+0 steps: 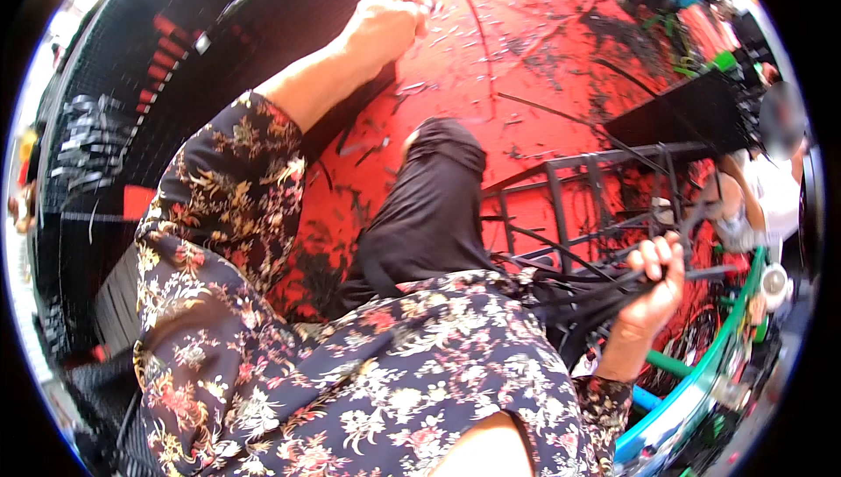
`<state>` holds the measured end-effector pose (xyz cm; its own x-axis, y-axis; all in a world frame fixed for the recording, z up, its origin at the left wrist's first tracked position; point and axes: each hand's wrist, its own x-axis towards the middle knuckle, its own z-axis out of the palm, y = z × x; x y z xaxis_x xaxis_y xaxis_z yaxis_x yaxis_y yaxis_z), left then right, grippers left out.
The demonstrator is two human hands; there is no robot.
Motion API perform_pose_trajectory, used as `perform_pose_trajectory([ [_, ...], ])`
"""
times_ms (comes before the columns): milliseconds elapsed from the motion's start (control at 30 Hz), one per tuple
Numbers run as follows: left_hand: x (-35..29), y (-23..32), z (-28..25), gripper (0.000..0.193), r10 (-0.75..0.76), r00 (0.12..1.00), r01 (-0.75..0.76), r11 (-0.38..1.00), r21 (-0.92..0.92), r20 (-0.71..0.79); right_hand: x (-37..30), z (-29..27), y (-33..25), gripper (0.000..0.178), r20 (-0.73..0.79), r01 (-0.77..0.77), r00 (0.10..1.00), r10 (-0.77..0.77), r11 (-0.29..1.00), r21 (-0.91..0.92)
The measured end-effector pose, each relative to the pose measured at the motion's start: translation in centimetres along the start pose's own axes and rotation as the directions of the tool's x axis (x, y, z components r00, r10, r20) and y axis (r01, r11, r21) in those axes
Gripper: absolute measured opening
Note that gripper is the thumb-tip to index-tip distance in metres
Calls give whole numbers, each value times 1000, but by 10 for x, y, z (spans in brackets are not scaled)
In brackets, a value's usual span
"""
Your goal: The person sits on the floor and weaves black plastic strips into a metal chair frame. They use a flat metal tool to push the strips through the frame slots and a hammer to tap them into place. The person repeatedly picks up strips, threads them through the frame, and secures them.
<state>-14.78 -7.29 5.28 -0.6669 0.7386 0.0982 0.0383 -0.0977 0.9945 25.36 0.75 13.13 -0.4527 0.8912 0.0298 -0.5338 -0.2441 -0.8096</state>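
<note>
strips (pixel 574 291), black | bunched in right hand (pixel 655 289) | left hand (pixel 388 21) curled

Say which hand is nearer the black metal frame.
Right: the right hand, holding black strips, appears just below the frame; the left hand is farther off, toward the upper left.

I'm in what looks like a weaving workshop: a black woven panel (pixel 175 140) on my left, long black strips (pixel 583 297) bunched in my right hand (pixel 653 284), dark offcuts (pixel 618 39) littering the red floor (pixel 442 78), a co-worker (pixel 775 192) nearby
</note>
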Motion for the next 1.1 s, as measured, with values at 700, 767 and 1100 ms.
perform_pose_trajectory([
  [700, -107, 78, 152, 48, 585, 490, -870, 378, 318, 646, 31, 74, 64, 10, -106, 8, 994, -7, 1000, 8],
  [767, -109, 65, 151, 53, 538, 603, -750, 633, 190, 589, 32, 81, 55, 6, -55, 61, 997, -59, 998, 27],
  [1100, -100, 26, 154, 50, -27, 879, 208, 920, -332, 476, 50, 76, 68, 27, 364, 275, 931, -34, 722, -635],
])
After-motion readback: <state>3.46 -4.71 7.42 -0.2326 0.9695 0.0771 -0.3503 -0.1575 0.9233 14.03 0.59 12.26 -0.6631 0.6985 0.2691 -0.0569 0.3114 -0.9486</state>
